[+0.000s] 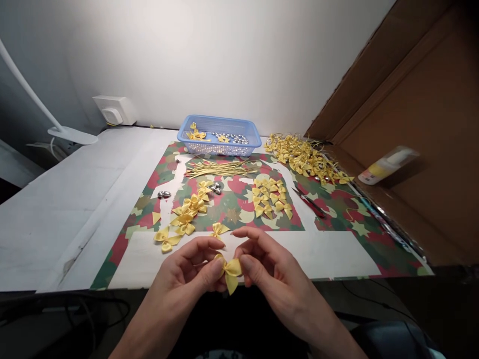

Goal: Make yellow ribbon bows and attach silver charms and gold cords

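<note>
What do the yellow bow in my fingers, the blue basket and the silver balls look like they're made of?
Yellow bow: probably satin ribbon, given its soft sheen and smooth folds.
Blue basket: likely moulded plastic, with a smooth rim and finely pierced walls.
Silver balls: glossy with bright highlights; metal or metallic-coated plastic, I can't tell which.

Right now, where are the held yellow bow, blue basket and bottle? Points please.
Held yellow bow (234,268): head view, on one loop.
Blue basket (219,149): head view, on its front wall.
Bottle (377,168): head view, on its body, below the cap.
</note>
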`<state>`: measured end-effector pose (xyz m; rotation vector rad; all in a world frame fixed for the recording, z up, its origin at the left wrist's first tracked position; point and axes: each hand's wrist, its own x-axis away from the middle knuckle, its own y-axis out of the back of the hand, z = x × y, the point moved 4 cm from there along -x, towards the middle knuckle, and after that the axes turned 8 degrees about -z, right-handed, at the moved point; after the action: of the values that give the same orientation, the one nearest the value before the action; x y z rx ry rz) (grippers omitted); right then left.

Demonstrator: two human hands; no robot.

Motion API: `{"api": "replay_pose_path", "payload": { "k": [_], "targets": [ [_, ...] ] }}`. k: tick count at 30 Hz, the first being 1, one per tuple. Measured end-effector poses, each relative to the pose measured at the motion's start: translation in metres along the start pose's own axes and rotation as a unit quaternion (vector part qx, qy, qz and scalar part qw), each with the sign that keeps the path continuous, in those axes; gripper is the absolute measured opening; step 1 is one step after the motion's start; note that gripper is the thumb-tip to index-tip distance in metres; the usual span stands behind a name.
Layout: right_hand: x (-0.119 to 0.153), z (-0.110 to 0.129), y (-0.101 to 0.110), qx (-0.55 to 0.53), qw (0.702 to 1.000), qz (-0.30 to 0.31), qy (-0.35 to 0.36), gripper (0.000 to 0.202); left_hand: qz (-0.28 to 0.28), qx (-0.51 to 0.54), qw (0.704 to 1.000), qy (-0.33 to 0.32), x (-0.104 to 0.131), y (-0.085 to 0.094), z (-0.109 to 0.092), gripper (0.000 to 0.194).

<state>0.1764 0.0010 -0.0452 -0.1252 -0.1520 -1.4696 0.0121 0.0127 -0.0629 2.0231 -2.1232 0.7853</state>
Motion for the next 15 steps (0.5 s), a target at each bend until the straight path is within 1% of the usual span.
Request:
{"api": "replay_pose_path", "payload": {
  "k": [3, 6, 8, 10, 11, 13, 15],
  "targets": [
    [0.002, -0.003, -0.003, -0.008, 1.0, 0.002, -0.002, 0.032, -0.019, -0.01, 1.0, -0.014, 0.0, 0.001, 0.002, 0.025],
    [0.002, -0.003, -0.001, 0.003, 1.0, -0.01, -0.002, 0.022, -0.025, -0.045, 0.998, -0.035, 0.0, 0.005, 0.001, 0.025],
    [0.001, -0.002, 0.001, 0.01, 1.0, -0.008, -0.003, 0.019, -0.019, -0.054, 0.997, -0.047, 0.0, 0.009, -0.002, 0.028],
    [0.001, 0.0, 0.003, 0.032, 0.999, 0.006, -0.001, 0.019, 0.01, -0.057, 0.997, -0.054, -0.001, 0.01, -0.005, 0.03],
    [0.001, 0.001, 0.003, 0.048, 0.999, 0.017, 0.003, 0.02, 0.031, -0.06, 0.996, -0.061, -0.002, 0.01, -0.008, 0.028],
    [0.002, 0.003, 0.003, 0.079, 0.996, 0.038, 0.011, 0.018, 0.07, -0.082, 0.991, -0.077, -0.002, 0.009, -0.012, 0.019],
    [0.003, 0.006, 0.003, 0.101, 0.994, 0.043, 0.025, 0.012, 0.091, -0.113, 0.985, -0.096, -0.002, 0.008, -0.014, 0.011]
  ]
}}
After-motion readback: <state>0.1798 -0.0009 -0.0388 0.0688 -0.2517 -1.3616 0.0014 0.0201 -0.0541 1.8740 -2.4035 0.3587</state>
